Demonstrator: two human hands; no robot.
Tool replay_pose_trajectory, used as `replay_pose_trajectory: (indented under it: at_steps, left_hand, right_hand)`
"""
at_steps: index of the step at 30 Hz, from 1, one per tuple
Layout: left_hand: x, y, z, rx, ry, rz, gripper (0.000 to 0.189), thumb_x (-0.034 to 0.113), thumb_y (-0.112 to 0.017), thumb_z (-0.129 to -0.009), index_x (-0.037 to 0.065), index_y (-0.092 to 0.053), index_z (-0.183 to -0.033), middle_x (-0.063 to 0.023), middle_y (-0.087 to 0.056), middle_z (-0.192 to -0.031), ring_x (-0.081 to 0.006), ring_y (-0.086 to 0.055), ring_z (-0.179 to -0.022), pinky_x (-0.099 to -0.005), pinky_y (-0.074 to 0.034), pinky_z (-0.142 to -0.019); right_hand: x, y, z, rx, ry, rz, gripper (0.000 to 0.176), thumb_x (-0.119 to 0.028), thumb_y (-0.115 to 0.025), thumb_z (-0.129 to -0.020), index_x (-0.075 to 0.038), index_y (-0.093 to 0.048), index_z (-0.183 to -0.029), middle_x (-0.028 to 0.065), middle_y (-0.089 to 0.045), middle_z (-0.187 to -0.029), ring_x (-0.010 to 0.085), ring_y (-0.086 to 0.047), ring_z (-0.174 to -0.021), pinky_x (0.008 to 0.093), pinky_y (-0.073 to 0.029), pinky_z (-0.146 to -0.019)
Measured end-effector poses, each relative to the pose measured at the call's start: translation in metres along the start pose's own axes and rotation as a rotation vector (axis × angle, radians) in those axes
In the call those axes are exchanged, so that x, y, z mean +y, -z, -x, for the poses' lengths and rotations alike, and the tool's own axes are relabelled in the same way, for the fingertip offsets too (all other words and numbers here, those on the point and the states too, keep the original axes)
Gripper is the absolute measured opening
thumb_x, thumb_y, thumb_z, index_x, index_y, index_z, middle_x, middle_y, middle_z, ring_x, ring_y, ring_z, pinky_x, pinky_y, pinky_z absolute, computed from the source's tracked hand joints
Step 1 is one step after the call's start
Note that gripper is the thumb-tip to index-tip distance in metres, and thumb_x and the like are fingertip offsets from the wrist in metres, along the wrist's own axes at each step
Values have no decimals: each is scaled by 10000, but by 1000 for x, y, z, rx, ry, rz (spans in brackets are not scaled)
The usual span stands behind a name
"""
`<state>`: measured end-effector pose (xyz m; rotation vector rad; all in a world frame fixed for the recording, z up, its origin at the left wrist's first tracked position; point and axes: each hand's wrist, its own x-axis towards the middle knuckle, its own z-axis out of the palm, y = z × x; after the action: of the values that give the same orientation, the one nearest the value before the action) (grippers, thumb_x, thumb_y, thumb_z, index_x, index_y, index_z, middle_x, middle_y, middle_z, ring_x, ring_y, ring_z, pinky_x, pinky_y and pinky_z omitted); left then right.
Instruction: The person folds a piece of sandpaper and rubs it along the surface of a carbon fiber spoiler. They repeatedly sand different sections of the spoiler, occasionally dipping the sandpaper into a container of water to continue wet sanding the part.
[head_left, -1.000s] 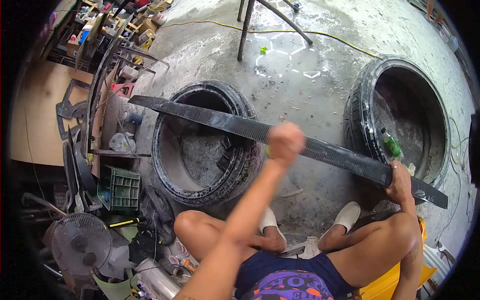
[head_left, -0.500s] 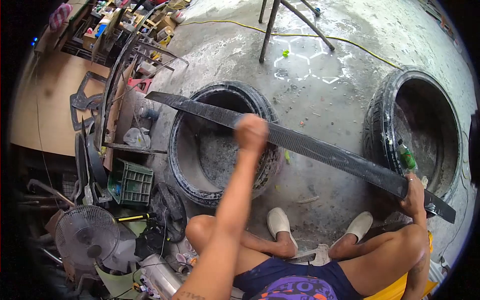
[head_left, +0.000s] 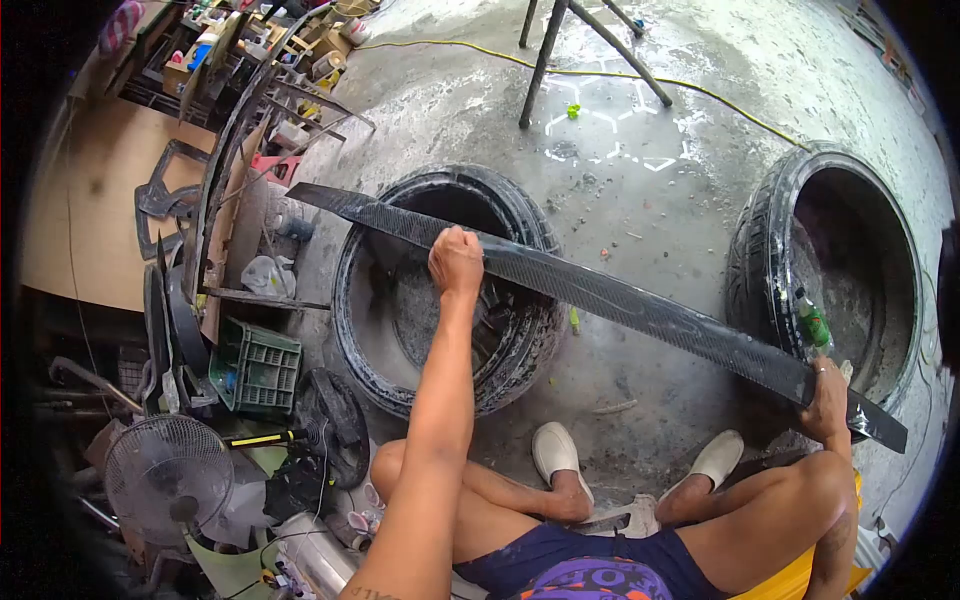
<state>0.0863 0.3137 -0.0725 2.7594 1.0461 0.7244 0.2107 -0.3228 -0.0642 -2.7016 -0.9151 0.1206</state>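
A long black strip with a carbon-fibre weave (head_left: 620, 300) slants across the view, resting over the left tyre (head_left: 350, 345) and reaching the right tyre (head_left: 765, 250). My left hand (head_left: 457, 262) is a closed fist pressed on the strip's upper left part. Whatever its fingers may hold is hidden. Near the strip's lower right end, my right hand (head_left: 828, 402) is wrapped around its edge, a ring on one finger. Beside that hand, a green bottle (head_left: 814, 326) leans inside the right tyre.
A fan (head_left: 168, 480), a green crate (head_left: 256, 368) and a steering wheel (head_left: 332, 425) crowd the left side. A metal stand (head_left: 545, 65) rises at the top, with a yellow cable (head_left: 715, 92) across the floor. My feet in pale shoes (head_left: 556, 448) are below the strip.
My left hand has slid along the strip to the left, from blurred motion to a sharper view. My right hand keeps its grip near the right end.
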Motion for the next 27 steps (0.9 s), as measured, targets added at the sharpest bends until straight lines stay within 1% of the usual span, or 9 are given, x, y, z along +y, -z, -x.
replay_pose_trajectory:
  at_steps: [5,8,12,15,17,20,22,24,27]
  left_hand:
    - [124,-23,84,-88,-462,169,270,182,-531,-879,62,-557,-639,-192,-581,-680,-373,-591,-642,-502,-458,-593]
    - [86,-19,63,-49,-423,321,272,175,-522,-878,64,-540,-630,-175,-551,-663,-380,-567,-637,-505,-437,-592]
    - [-17,7,-17,95,1,-84,290,199,-535,-884,58,-595,-638,-211,-606,-675,-387,-603,-597,-524,-458,-572]
    - [29,-11,21,82,-130,76,284,201,-537,-876,72,-566,-625,-194,-576,-662,-379,-589,-606,-512,-447,-569]
    - [100,-17,68,-26,-405,395,259,173,-553,-852,78,-524,-613,-178,-536,-649,-371,-567,-613,-496,-430,-564]
    - [133,-13,85,-58,-482,431,243,143,-570,-827,77,-489,-608,-165,-498,-638,-356,-552,-623,-487,-415,-563]
    - [76,-6,46,-17,-408,304,272,161,-579,-861,68,-515,-614,-170,-510,-641,-352,-552,-616,-483,-425,-564]
    - [7,-7,4,-63,-71,13,284,194,-527,-892,67,-594,-647,-166,-617,-693,-355,-615,-617,-494,-488,-588]
    - [17,-22,12,71,-125,-31,285,184,-535,-883,81,-589,-623,-153,-623,-688,-350,-605,-602,-485,-489,-577]
  right_hand:
    - [-4,2,0,40,72,56,599,-8,-714,-540,-43,-482,-1091,222,-544,-957,453,-530,-956,483,-434,-836]
    - [4,-6,0,71,79,42,613,-17,-721,-537,-48,-473,-1097,221,-535,-956,451,-523,-957,489,-423,-838]
    - [4,-6,3,2,4,11,605,-22,-729,-540,-52,-470,-1086,215,-530,-951,446,-517,-956,489,-413,-837]
    - [5,-8,3,-11,-18,38,608,-18,-730,-537,-53,-468,-1084,210,-529,-946,442,-520,-951,481,-416,-828]
    - [7,-8,3,0,-1,10,607,-17,-729,-534,-53,-469,-1080,209,-529,-945,441,-520,-950,480,-416,-826]
    - [-4,-2,2,-16,-6,-14,603,-19,-732,-529,-49,-472,-1073,209,-530,-949,440,-522,-947,478,-417,-825]
    - [0,-3,2,-26,-41,-10,602,-22,-736,-527,-46,-475,-1069,210,-533,-954,440,-523,-946,478,-418,-826]
    - [1,-3,1,-29,-13,15,604,-25,-742,-527,-48,-479,-1070,210,-540,-969,440,-528,-948,480,-423,-834]
    - [1,-5,2,22,27,40,620,-20,-748,-519,-52,-479,-1077,204,-546,-979,437,-533,-951,477,-429,-837]
